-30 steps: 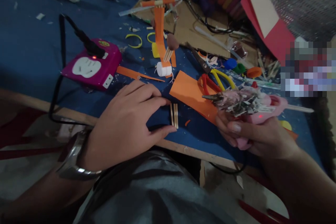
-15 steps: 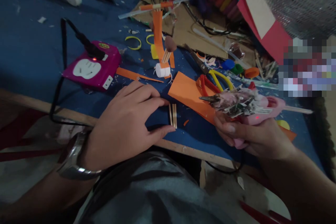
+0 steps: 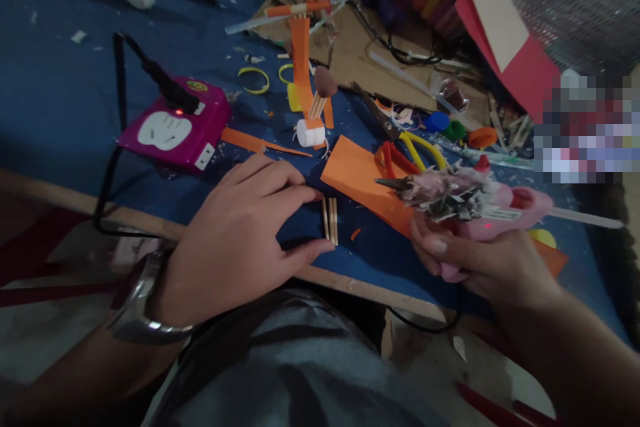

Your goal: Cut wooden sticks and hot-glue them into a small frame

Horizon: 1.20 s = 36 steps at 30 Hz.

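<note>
The left hand (image 3: 245, 233) pins small wooden sticks (image 3: 330, 220) at its fingertips, while the right hand (image 3: 480, 257) grips a pink glue gun (image 3: 475, 213), its nozzle toward them.

Two bare hands and forearms are seen, with no gloves and no sleeves reaching the wrists; the left hand (image 3: 240, 233) is broad, with short, plain nails; a metal wristwatch (image 3: 143, 307) is worn on the left wrist, its band silver-coloured and shiny, built of links, with bright highlights along the edge; the right hand (image 3: 480, 260) is bare too, no ring or band being visible, and its thumbnail is short and unpainted; a grey garment (image 3: 295, 367) of soft fabric, creased in broad folds, is worn over the body below.
</note>
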{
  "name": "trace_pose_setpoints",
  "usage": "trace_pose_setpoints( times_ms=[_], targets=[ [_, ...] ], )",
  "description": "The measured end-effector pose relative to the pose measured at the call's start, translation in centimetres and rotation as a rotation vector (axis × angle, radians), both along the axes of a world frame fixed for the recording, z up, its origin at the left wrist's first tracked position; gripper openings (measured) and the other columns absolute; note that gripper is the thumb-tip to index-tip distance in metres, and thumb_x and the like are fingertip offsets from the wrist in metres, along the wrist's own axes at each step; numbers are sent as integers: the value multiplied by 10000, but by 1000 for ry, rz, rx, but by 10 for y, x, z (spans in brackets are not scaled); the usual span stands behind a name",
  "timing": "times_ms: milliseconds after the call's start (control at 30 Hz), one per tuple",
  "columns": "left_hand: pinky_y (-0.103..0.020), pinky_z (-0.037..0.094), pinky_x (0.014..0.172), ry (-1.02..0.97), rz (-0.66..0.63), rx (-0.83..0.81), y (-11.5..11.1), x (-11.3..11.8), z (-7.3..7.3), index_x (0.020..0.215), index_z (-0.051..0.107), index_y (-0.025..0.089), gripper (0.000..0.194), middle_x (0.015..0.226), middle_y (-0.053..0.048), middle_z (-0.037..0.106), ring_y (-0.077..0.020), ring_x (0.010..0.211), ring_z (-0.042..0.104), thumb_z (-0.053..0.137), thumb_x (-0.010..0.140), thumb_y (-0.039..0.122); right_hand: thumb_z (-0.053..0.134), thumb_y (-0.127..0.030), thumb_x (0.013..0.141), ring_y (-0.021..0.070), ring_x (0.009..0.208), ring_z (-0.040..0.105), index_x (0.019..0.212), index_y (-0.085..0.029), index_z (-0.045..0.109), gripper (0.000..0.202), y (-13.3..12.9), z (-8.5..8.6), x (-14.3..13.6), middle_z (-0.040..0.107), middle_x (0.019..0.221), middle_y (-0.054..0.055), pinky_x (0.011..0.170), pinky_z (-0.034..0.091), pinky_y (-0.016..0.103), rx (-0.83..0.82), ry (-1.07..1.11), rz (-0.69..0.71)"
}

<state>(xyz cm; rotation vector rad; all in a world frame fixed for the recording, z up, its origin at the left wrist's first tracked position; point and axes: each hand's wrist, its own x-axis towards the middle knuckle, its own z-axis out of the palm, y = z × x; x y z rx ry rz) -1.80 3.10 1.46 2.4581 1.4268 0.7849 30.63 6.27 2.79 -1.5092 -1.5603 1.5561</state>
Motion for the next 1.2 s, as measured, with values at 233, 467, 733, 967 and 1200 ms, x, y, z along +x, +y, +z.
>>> trace_pose_setpoints(
  times_ms=[233, 467, 733, 967, 1200],
  targets=[
    [-548, 587, 1055, -3, -5, 4, 0, 0, -1, 1269, 776, 160, 373, 1164, -124, 731, -358, 1133, 699, 842, 1014, 423, 965, -669, 802, 155, 553, 645, 832, -250, 842, 438, -6, 1, 1, 732, 688, 26, 428, 512, 215, -87, 71, 22],
    [-559, 595, 1041, 8, -7, 5, -1, 0, -1, 1269, 774, 160, 362, 1167, -123, 727, -356, 1131, 695, 826, 1026, 423, 1002, -490, 783, 186, 716, 743, 1002, -266, 914, 326, -8, 5, -10, 824, 947, 53, 629, 674, 261, -136, 346, -112],
    [-549, 593, 1048, 11, 8, -5, -1, -1, -2, 1279, 766, 205, 366, 1173, -114, 733, -360, 1137, 707, 851, 1003, 430, 960, -510, 778, 206, 642, 671, 1057, -236, 880, 399, -7, 3, -5, 779, 818, 62, 529, 572, 295, -86, 325, -116],
    [-550, 595, 1042, 5, 12, -11, -2, 1, 0, 1244, 773, 191, 356, 1149, -116, 731, -364, 1120, 705, 864, 986, 418, 925, -639, 867, 168, 521, 578, 695, -253, 742, 461, -11, 4, -5, 659, 603, 15, 431, 468, 253, 26, 33, -48],
    [-566, 593, 1029, -16, -57, -33, -1, -5, 2, 1212, 764, 200, 345, 1148, -114, 734, -354, 1102, 688, 825, 1009, 472, 942, -483, 882, 198, 568, 602, 826, -315, 820, 215, -11, 6, 5, 702, 678, 7, 451, 505, 290, 87, 24, 105]
  ],
)
